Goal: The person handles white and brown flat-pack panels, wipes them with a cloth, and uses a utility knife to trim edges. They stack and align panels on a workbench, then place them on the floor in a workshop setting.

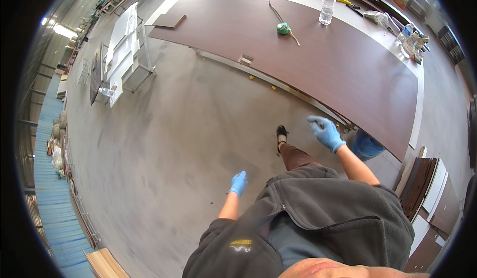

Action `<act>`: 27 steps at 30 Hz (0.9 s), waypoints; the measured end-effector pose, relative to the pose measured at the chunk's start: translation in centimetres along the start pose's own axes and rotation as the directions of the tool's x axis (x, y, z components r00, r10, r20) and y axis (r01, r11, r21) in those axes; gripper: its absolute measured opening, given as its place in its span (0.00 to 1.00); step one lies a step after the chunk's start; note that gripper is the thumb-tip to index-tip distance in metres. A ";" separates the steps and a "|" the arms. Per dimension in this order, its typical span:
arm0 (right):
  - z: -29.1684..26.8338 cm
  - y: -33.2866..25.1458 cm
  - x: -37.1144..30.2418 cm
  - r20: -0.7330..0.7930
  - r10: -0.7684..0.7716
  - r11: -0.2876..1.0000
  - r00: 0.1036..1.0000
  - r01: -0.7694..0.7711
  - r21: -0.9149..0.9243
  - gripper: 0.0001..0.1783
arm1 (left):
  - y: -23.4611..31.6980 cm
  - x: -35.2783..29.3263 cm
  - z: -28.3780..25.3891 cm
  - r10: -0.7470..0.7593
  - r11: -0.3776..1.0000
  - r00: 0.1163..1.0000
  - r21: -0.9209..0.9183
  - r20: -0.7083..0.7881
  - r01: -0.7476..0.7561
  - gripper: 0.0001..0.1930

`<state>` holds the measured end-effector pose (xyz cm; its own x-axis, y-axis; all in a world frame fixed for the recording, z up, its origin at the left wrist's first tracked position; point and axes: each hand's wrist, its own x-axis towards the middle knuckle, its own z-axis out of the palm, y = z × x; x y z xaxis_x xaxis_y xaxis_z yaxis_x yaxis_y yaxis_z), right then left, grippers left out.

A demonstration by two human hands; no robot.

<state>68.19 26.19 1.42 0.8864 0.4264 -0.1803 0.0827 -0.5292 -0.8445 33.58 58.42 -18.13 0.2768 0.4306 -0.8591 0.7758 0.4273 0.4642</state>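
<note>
Both hands wear light blue gloves. My left hand (238, 182) hangs beside my body over the grey floor, apart from everything, with its fingers loosely stretched and nothing visible in them. My right hand (326, 133) is lifted near the front edge of a large brown panel (318, 64) and looks empty, its fingers part-bent and apart. The panel lies flat on a white-topped table and has a small rectangular cut-out near its front edge. On it rest a green round object (283, 28) with a thin strip beside it, a clear bottle (326, 10) and a small brown board (169, 20).
A blue bin (366, 145) stands under the table's right end. Brown and white boards (422, 188) lean at the right. Farther left, a metal stand (141, 77) bears white panels. Bottles and tools (345, 2) lie along the table's far side. Light wooden boards (105, 263) are at lower left.
</note>
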 end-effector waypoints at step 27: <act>5.7 -10.9 62.5 -0.392 -0.045 0.639 0.919 -0.275 -0.718 0.40 | 56.3 29.6 -20.4 0.514 0.835 0.823 0.364 -0.243 -0.414 0.32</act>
<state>120.06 62.79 -3.48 0.9893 0.1280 0.0703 0.1362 -0.9824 -0.1277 73.90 111.47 -12.99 0.4885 0.7671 -0.4158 0.7393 -0.1107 0.6642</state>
